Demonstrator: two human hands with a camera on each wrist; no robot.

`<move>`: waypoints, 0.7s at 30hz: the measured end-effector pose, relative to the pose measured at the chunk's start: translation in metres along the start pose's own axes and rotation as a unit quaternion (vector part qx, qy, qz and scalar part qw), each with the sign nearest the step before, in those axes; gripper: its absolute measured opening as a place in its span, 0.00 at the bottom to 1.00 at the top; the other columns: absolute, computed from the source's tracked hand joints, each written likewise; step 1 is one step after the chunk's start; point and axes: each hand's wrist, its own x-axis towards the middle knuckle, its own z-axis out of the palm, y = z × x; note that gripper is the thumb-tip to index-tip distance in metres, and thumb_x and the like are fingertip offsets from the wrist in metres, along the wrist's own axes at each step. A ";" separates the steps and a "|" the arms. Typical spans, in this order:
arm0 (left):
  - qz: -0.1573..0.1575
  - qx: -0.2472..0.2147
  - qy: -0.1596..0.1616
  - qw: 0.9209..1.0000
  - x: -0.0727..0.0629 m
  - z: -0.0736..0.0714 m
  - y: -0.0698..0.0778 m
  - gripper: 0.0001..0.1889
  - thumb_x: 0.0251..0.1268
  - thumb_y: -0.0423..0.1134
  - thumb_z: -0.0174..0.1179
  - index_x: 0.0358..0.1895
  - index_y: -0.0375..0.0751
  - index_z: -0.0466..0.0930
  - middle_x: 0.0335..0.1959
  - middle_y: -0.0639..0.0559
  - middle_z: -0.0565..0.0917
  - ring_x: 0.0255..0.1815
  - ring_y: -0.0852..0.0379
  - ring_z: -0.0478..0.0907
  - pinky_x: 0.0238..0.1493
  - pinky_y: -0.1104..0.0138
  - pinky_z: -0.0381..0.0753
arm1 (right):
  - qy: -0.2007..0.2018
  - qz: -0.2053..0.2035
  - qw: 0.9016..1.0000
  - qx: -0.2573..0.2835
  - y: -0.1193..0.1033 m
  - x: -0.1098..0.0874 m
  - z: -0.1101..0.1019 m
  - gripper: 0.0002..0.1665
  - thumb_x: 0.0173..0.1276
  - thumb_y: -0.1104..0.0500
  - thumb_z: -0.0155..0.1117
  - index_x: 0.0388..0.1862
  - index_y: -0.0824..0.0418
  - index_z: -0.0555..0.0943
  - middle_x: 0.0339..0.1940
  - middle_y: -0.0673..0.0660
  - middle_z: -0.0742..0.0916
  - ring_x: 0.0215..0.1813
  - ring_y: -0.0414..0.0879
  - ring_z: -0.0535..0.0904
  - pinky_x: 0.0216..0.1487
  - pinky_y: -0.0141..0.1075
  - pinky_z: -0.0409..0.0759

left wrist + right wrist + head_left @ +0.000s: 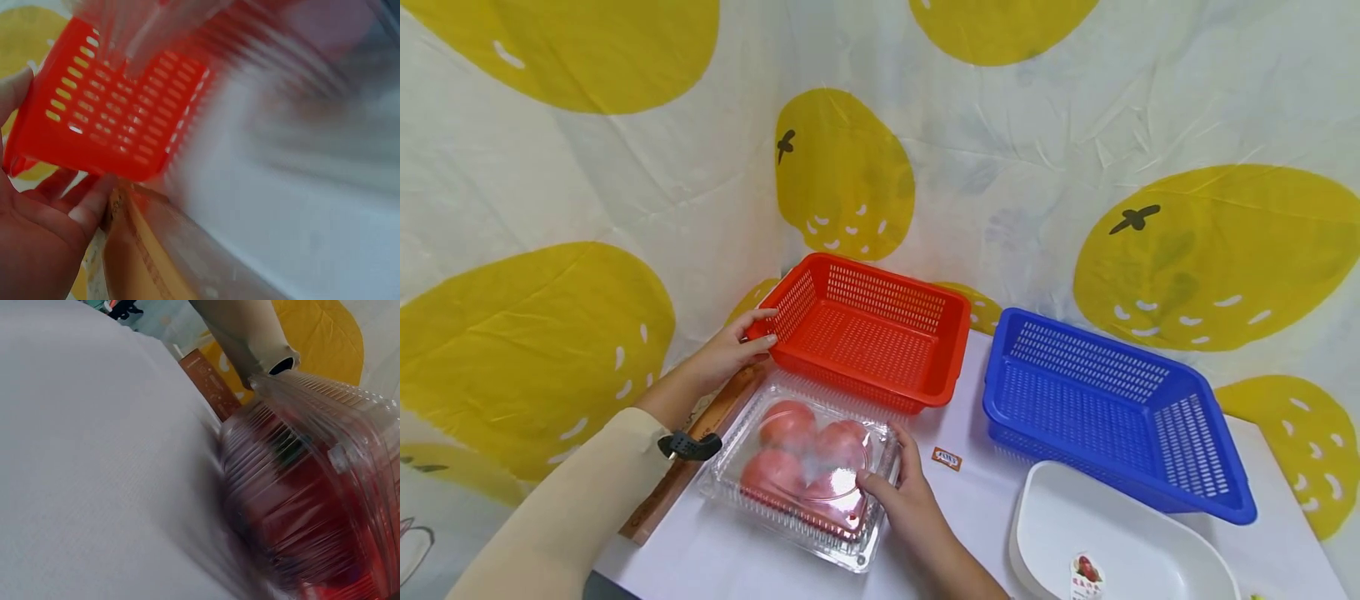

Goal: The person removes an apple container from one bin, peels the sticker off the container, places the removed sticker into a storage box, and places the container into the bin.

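Note:
My left hand (727,354) grips the left end of the red basket (956,367), an oblong plastic one with slotted walls. In the left wrist view, the thumb is by its rim and the fingers (87,203) lie below. My right hand (913,500) holds the right side of a clear plastic clamshell box (730,492), thumb on the lid. Inside it are several round red fruits (775,473) that look like tomatoes. The box is close in front of the basket; the right wrist view shows its ribbed side (275,481) apparently raised off the table.
A blue slotted basket (1067,433) stands to the right, with a white tray (1037,533) bearing a fruit sticker in front. A small orange packet (947,458) lies on the white table (955,500). Along the left edge runs a brown cardboard strip (658,504). Fruit-print cloth hangs behind.

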 end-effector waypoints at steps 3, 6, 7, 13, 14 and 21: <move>0.005 0.003 -0.002 1.000 0.001 -0.002 -0.004 0.34 0.83 0.38 0.59 0.84 0.42 0.56 0.76 0.29 0.63 0.63 0.41 0.78 0.65 0.55 0.83 | -0.009 0.002 1.000 0.022 -0.001 0.001 0.000 0.54 0.69 0.60 0.71 0.86 0.53 0.52 0.84 0.64 0.62 0.82 0.59 0.57 0.80 0.55 0.56; 0.001 0.006 -0.002 1.000 0.001 -0.004 -0.006 0.34 0.83 0.39 0.60 0.85 0.45 0.56 0.76 0.29 0.64 0.64 0.38 0.78 0.64 0.55 0.83 | -0.023 0.013 0.998 0.062 -0.003 0.001 0.000 0.53 0.69 0.63 0.70 0.86 0.51 0.52 0.81 0.63 0.65 0.77 0.56 0.66 0.75 0.47 0.68; -0.002 0.008 0.000 1.000 0.001 -0.004 -0.006 0.35 0.83 0.39 0.60 0.85 0.45 0.56 0.76 0.29 0.64 0.65 0.36 0.77 0.64 0.55 0.84 | -0.026 0.017 0.996 0.078 -0.004 0.001 0.000 0.53 0.70 0.64 0.69 0.86 0.49 0.52 0.80 0.63 0.66 0.74 0.55 0.70 0.71 0.45 0.73; -0.005 0.014 -0.002 1.000 -0.001 -0.005 -0.005 0.35 0.83 0.41 0.61 0.85 0.47 0.56 0.76 0.30 0.64 0.69 0.30 0.74 0.63 0.56 0.84 | -0.024 0.039 0.987 0.154 -0.009 -0.001 0.001 0.52 0.68 0.69 0.66 0.85 0.47 0.54 0.73 0.65 0.72 0.56 0.51 0.83 0.50 0.40 0.86; -0.004 0.015 -0.002 1.000 -0.001 -0.005 -0.004 0.35 0.82 0.41 0.61 0.85 0.47 0.56 0.76 0.30 0.64 0.69 0.30 0.74 0.63 0.56 0.84 | -0.018 0.043 0.986 0.159 -0.009 -0.001 0.000 0.52 0.67 0.69 0.66 0.85 0.48 0.55 0.73 0.65 0.72 0.55 0.50 0.83 0.49 0.40 0.86; 0.002 0.009 0.003 1.000 0.001 -0.003 -0.006 0.35 0.82 0.39 0.61 0.85 0.46 0.57 0.71 0.29 0.67 0.63 0.34 0.77 0.57 0.61 0.87 | 0.025 0.060 0.980 0.186 -0.011 -0.005 -0.008 0.46 0.64 0.71 0.64 0.79 0.52 0.63 0.74 0.63 0.71 0.57 0.48 0.81 0.50 0.37 0.86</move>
